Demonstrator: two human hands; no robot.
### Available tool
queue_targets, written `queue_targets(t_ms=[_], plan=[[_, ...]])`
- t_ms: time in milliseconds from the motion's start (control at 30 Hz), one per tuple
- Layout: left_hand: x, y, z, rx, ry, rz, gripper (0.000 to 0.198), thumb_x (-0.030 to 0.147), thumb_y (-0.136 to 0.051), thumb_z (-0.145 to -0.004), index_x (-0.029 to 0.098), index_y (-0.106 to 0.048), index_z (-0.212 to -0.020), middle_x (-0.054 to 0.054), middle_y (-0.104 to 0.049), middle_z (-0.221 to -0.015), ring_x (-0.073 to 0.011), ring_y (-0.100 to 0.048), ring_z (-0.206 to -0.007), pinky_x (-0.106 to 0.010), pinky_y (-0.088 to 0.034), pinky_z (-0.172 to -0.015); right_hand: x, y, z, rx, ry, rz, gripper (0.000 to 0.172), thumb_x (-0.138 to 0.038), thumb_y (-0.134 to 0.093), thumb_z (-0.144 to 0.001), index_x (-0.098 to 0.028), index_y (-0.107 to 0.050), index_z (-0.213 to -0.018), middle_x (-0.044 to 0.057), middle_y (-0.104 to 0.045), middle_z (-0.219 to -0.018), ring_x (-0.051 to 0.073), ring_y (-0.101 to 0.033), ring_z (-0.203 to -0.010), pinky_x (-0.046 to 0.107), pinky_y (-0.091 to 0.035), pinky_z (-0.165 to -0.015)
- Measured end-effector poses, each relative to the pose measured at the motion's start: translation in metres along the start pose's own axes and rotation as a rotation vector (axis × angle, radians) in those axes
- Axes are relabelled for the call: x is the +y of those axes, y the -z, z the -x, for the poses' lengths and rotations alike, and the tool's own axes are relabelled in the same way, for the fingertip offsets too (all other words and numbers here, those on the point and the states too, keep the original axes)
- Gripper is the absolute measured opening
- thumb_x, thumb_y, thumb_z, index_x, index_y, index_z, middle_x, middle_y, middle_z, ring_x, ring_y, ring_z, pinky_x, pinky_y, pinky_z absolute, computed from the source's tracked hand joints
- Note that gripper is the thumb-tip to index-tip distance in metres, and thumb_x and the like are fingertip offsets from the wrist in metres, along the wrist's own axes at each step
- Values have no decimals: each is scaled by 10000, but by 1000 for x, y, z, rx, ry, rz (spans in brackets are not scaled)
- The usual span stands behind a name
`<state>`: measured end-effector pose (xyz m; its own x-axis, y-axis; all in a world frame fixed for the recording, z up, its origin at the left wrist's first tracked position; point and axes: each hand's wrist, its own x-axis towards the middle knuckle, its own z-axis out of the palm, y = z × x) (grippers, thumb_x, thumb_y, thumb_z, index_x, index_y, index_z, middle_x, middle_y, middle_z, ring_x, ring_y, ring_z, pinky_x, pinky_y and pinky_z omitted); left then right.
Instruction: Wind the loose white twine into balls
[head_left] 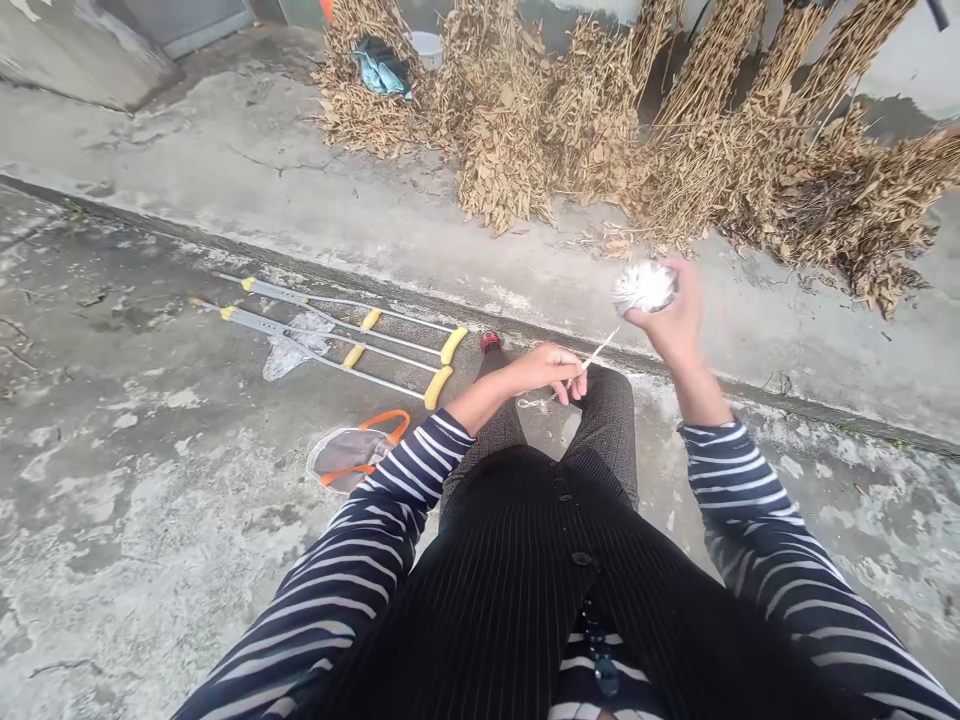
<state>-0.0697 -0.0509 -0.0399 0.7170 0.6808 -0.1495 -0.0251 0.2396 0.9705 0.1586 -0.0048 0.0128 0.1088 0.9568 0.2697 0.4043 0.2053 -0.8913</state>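
The left hand (pixel 547 372) rests low over the knees, its fingers curled shut around a thin pale stick (pixel 596 348) whose lower end disappears into the grip. A pale thread (pixel 534 403) trails just below it, too fine to make out clearly. The right hand (pixel 671 315) is raised, well apart from the left and clamped around a crumpled foil ball (pixel 643 287), which its fingers partly cover. Striped sleeves (pixel 750 500) run in from the lower corners of the frame. Left of the knees, a pair of aluminium crutches (pixel 259 322) with yellow grips lies on the concrete floor (pixel 127 520), with a clear plastic bag (pixel 349 458) with orange handles nearer the bottom. Just beyond the knees, a red-capped bottle (pixel 490 342) is mostly hidden. Bundles of dried plant stalks (pixel 510 130) line the top of the frame, cut off by its edge, with a blue cloth (pixel 381 68) lying on them at upper left.
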Motion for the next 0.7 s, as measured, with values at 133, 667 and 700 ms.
queue_targets(t_ms=[133, 667, 700], plan=[[10, 12, 6, 20, 17, 30, 306, 351, -731, -843, 65, -720, -734, -129, -733, -765, -139, -683, -664, -253, -595, -618, 45, -22, 19, -180, -56, 323, 721, -113, -758, -545, -199, -623, -1247, 143, -479, -1294, 387, -473, -1245, 550, -449, -1040], [12, 37, -17, 177, 3, -65, 143, 170, -686, -836, 81, -735, -736, -38, -728, -694, -107, -683, -633, -245, -596, -699, 13, -4, 66, -684, -543, -676, 802, -136, -708, -482, -346, -657, -1254, 24, -679, -1329, 311, -691, -1080, 389, -613, -716], [8, 37, -18, 167, 6, -54, 138, 193, -706, -835, 81, -742, -762, -41, -730, -700, -111, -686, -642, -248, -596, -701, 11, -3, 66, -689, -559, -705, 830, -126, -697, -486, -357, -640, -1280, 22, -668, -1346, 299, -708, -1015, 376, -616, -642]])
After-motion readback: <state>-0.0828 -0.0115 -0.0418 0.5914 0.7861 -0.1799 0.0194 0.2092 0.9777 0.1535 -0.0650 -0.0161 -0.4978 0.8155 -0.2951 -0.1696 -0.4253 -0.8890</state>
